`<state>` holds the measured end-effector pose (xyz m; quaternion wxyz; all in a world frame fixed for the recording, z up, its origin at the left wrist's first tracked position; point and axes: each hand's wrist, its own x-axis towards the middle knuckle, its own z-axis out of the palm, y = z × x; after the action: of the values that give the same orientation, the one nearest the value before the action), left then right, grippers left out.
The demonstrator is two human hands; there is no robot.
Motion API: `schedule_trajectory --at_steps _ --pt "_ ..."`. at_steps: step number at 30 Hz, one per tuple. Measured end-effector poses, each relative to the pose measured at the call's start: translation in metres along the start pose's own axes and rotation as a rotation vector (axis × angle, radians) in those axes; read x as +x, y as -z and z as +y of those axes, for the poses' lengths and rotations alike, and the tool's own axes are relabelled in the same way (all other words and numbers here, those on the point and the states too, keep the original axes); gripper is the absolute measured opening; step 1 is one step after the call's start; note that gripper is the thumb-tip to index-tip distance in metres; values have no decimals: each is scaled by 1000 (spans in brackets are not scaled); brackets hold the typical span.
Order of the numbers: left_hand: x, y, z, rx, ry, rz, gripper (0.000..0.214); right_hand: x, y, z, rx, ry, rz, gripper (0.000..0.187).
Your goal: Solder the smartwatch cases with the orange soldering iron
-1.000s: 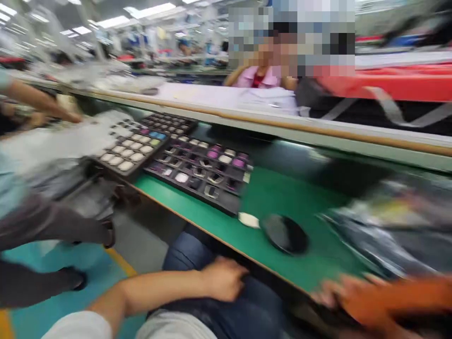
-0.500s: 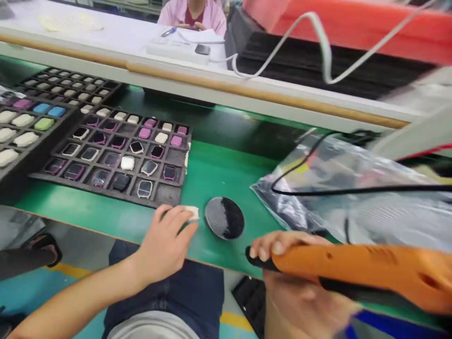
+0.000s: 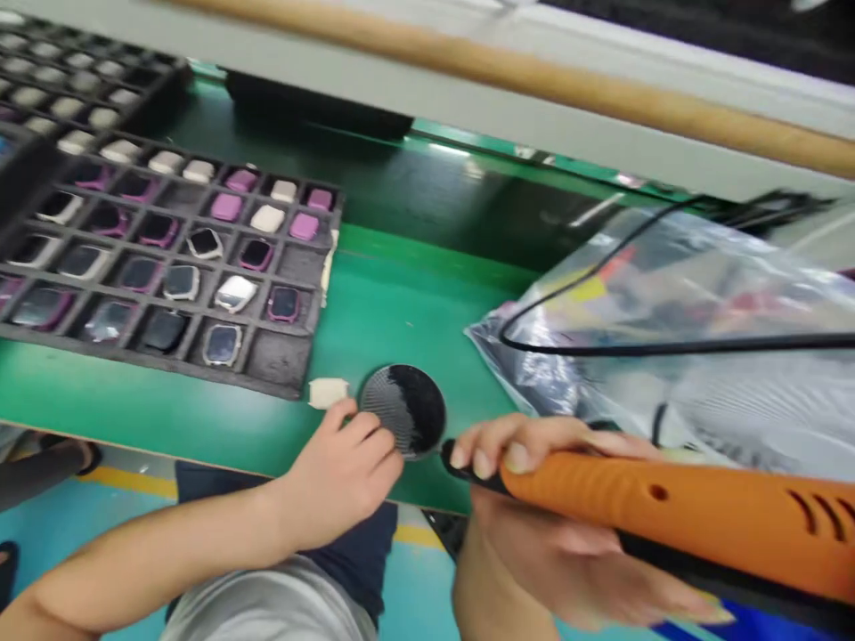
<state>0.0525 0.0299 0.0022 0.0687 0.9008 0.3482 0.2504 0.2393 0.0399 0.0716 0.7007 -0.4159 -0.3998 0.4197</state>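
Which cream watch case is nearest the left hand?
The cream case on the green mat by the round black disc; the others sit in or against the dark tray.

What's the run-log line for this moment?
Left hand: beside off-white piece and black mesh disc | Right hand: holds orange electric screwdriver | Nearby: smartwatch tray

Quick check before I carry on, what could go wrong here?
The orange electric screwdriver in the right hand sits close to the black mesh disc, so it might knock it. The loose cream piece beside the left hand could get swept away. The black cable across the plastic bag might snag.
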Motion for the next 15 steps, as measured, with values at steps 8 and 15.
schedule_trajectory --at_steps 8,15 --pt "-29 34 -20 183 307 -5 24 -24 -10 8 -18 18 -34 45" --pt "-50 23 -13 -42 231 119 25 -27 -16 23 -60 130 -59 77"
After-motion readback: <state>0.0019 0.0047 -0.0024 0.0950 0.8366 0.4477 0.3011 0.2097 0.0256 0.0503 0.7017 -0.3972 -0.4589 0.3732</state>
